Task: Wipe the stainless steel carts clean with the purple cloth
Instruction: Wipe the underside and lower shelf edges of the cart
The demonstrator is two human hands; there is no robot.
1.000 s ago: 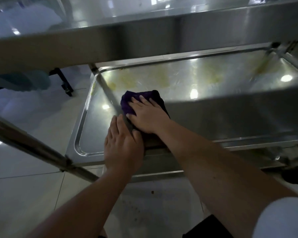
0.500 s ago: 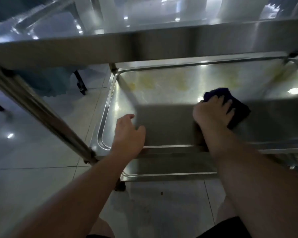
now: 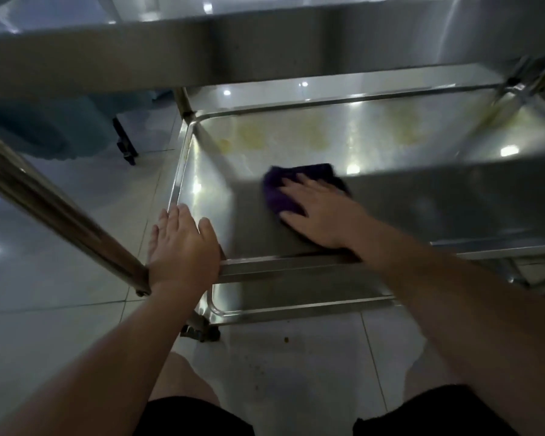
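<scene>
- Your right hand [image 3: 323, 215] lies flat, fingers straight and spread, pressing the purple cloth [image 3: 283, 191] down onto the middle shelf [image 3: 375, 143] of the stainless steel cart [image 3: 265, 42].
- The cloth shows beyond and to the left of your fingertips; the rest of it sits under your palm.
- Past the cloth, farther from your right hand, yellowish stains [image 3: 252, 138] mark the shelf's far side.
- Your left hand [image 3: 183, 247] rests open, fingers straight, on the shelf's near left corner, well apart from the cloth.
- Just left of your left hand, a slanted steel post [image 3: 60, 212] meets the corner.
- Below both hands the bottom shelf [image 3: 296, 305] shows, with a caster [image 3: 200, 332] under its near left corner.
- Nearer you than the hands, your knees and black shorts [image 3: 195, 416] hang over the tiled floor [image 3: 44, 325].
</scene>
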